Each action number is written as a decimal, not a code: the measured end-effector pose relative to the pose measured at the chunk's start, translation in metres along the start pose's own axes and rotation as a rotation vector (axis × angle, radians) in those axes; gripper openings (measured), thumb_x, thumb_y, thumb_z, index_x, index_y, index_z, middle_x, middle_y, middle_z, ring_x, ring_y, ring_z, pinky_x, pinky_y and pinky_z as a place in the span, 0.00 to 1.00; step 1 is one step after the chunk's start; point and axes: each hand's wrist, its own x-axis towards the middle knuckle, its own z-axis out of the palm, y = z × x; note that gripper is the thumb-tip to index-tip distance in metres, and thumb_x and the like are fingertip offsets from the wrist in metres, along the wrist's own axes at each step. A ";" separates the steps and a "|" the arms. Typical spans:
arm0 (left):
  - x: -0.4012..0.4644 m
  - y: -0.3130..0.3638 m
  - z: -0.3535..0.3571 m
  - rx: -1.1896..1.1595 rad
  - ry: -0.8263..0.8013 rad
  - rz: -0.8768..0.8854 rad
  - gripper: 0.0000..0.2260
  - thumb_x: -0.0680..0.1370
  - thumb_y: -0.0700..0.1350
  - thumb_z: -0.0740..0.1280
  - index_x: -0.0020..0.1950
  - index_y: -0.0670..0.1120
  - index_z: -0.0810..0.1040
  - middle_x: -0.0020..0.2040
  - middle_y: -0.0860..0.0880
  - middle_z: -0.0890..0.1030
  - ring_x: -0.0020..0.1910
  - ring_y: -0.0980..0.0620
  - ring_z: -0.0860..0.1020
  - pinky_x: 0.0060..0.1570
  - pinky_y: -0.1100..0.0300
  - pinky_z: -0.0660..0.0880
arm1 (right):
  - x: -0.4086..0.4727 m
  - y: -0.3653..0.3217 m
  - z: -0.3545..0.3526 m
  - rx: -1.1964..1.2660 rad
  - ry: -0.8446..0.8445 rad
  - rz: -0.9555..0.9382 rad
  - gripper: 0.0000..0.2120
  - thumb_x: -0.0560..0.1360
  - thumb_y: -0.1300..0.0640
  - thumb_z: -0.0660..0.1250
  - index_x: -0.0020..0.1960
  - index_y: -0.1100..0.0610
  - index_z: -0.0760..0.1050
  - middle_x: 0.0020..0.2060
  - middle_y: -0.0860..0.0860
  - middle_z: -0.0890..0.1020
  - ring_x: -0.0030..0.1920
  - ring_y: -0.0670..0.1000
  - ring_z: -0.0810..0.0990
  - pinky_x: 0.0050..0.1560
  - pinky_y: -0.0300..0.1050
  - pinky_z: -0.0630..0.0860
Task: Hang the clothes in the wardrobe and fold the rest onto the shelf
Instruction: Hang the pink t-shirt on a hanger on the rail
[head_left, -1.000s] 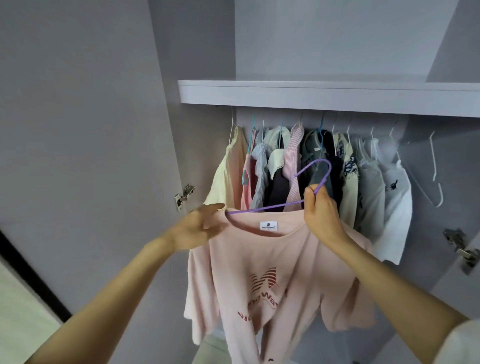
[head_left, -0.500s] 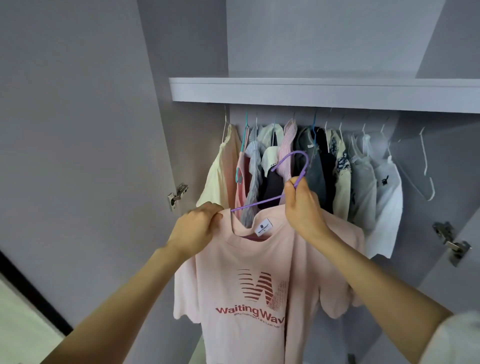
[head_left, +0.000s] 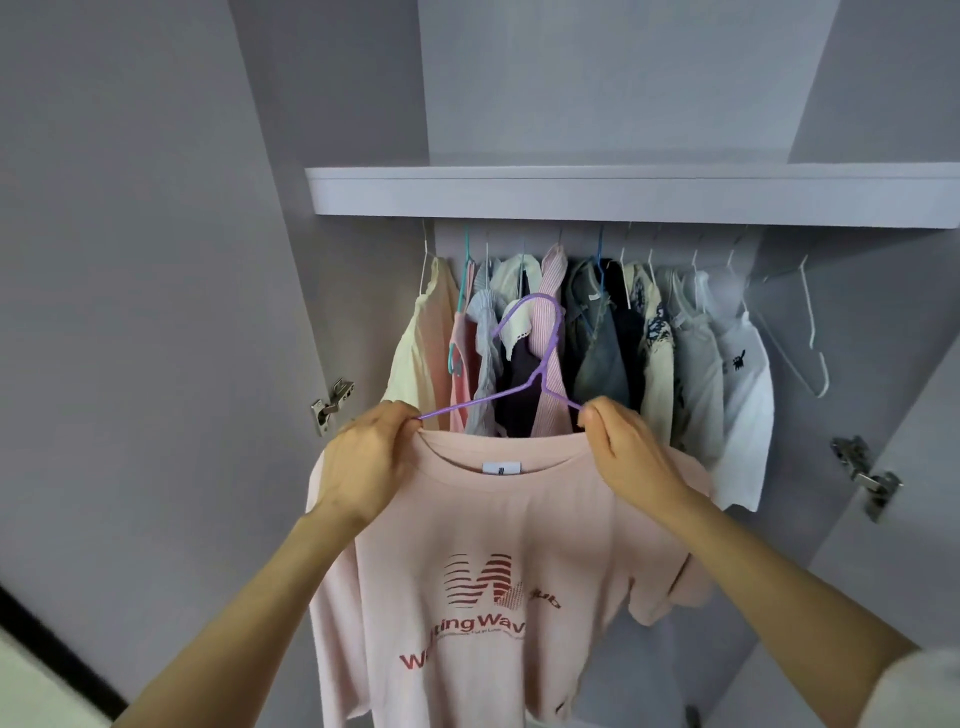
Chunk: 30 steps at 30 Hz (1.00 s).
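Note:
A pink T-shirt (head_left: 498, 525) with red lettering hangs on a purple hanger (head_left: 540, 358) in front of the open wardrobe. My left hand (head_left: 369, 462) grips the shirt's left shoulder at the collar, over the hanger's arm. At the right shoulder my right hand (head_left: 623, 452) pinches shirt and hanger arm together. The hanger's hook stands upright between my hands, below the row of hanging clothes (head_left: 582, 332). Above them runs the white shelf (head_left: 623, 195). The rail is hidden behind the shelf's front edge.
An empty white hanger (head_left: 808, 332) hangs at the right end of the row. The wardrobe doors stand open at left (head_left: 130, 312) and right (head_left: 904, 415), each with metal hinges (head_left: 332, 405).
My right hand has left the hanger's neck and moved down to the shirt's right shoulder. The shirt now hangs level and faces me squarely.

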 end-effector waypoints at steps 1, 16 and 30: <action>-0.001 -0.002 0.001 -0.003 -0.004 0.000 0.05 0.79 0.40 0.62 0.49 0.45 0.78 0.46 0.49 0.81 0.42 0.42 0.78 0.37 0.59 0.65 | -0.004 0.005 0.001 -0.034 -0.008 -0.002 0.10 0.80 0.64 0.56 0.43 0.67 0.71 0.38 0.62 0.76 0.40 0.64 0.75 0.46 0.61 0.71; 0.011 0.001 0.010 -0.127 -0.161 0.134 0.08 0.79 0.36 0.61 0.51 0.37 0.79 0.48 0.42 0.81 0.49 0.41 0.77 0.49 0.57 0.68 | -0.015 0.027 0.005 -0.131 0.041 0.076 0.10 0.80 0.56 0.58 0.49 0.63 0.73 0.42 0.56 0.80 0.42 0.59 0.77 0.35 0.43 0.57; 0.017 0.009 0.049 -0.354 -0.234 0.194 0.06 0.78 0.34 0.62 0.49 0.36 0.78 0.46 0.46 0.78 0.45 0.48 0.74 0.47 0.67 0.65 | -0.068 0.065 -0.041 -0.393 -0.189 0.073 0.11 0.79 0.50 0.59 0.50 0.56 0.74 0.36 0.50 0.80 0.37 0.55 0.78 0.34 0.43 0.63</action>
